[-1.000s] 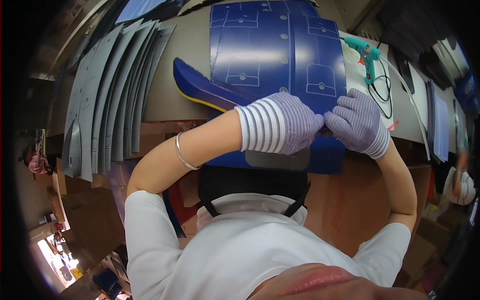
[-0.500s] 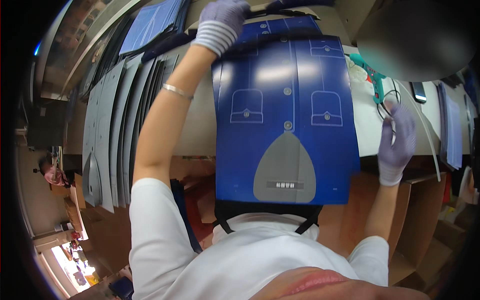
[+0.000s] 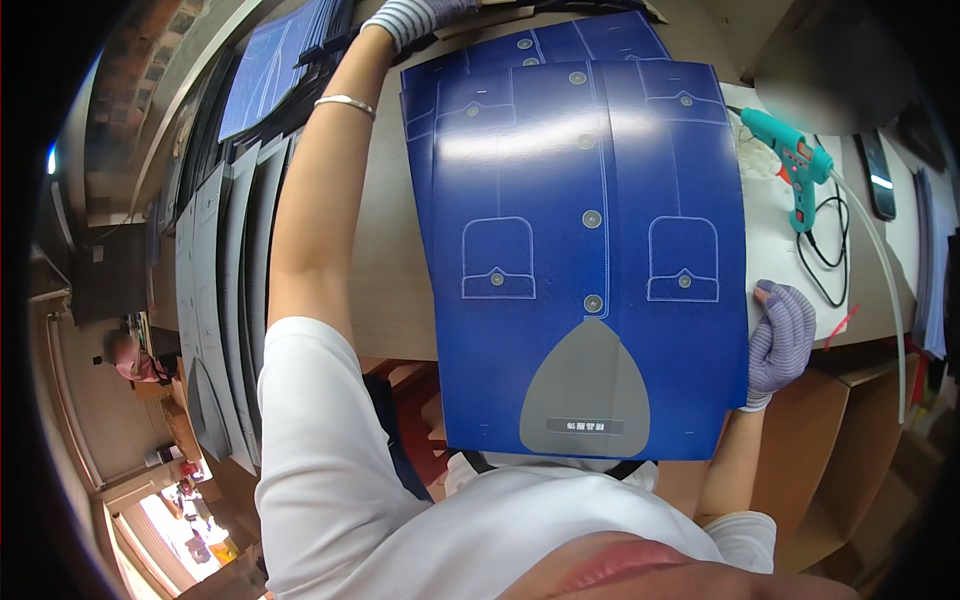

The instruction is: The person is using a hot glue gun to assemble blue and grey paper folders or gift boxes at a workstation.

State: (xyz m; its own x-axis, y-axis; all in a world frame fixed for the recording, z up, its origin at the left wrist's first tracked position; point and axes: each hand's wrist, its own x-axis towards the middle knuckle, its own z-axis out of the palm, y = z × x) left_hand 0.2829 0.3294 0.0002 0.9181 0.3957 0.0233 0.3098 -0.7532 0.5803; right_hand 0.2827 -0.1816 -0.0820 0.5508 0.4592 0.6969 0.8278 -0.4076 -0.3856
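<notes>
A flat, glossy blue panel [image 3: 560,370] printed with jacket pockets, buttons and a grey pointed patch lies in front of me, over another blue panel [image 3: 625,38] showing past its far edge. My right hand [image 3: 782,340], in a purple-striped glove, is beside the top panel's right edge. Its fingers are loosely bent, with nothing visible in them. At the far left my left hand [image 3: 415,20], gloved the same way, reaches to dark flat pieces behind the panels. The picture's upper edge cuts off its fingers, so its grasp is hidden.
A teal glue gun [image 3: 795,160] with a black cord and a long pale glue stick lies at right, near a phone [image 3: 877,175]. Grey panels [image 3: 225,290] stand at left, below stacked blue sheets [image 3: 265,70]. Cardboard boxes [image 3: 830,440] sit below the table's right side.
The top blue panel appears larger and lower in view. My right hand has moved down beside its edge, fingers more bent. My left hand has shifted farther up and left.
</notes>
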